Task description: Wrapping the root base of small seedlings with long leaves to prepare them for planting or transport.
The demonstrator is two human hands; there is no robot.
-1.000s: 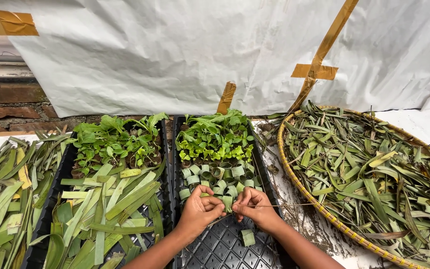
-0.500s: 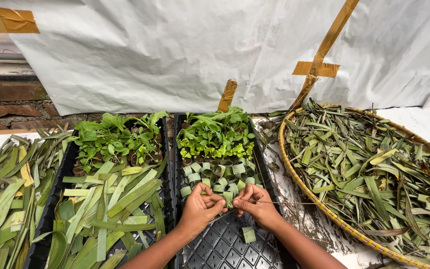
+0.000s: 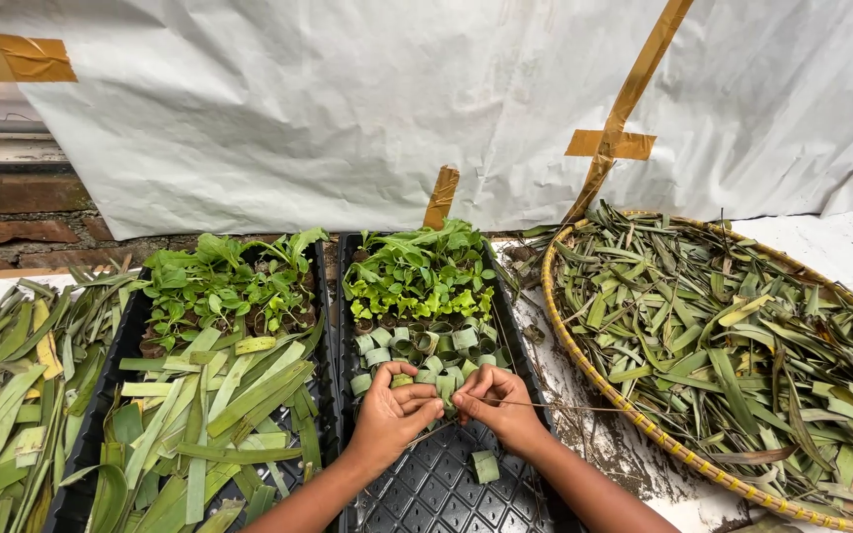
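Working close together over the black tray (image 3: 417,494), the left hand (image 3: 394,415) and right hand (image 3: 499,403) have barely shifted; fingers stay pinched around a small green leaf roll (image 3: 443,387), thin stick (image 3: 565,406) trailing right.

Beyond the hands a crumpled white plastic sheet (image 3: 348,109) hangs as a backdrop, patched with strips of brown tape (image 3: 609,144). To their far left, weathered red brick (image 3: 12,197) shows below it. Flat, even daylight falls, leaving no hard shadows.
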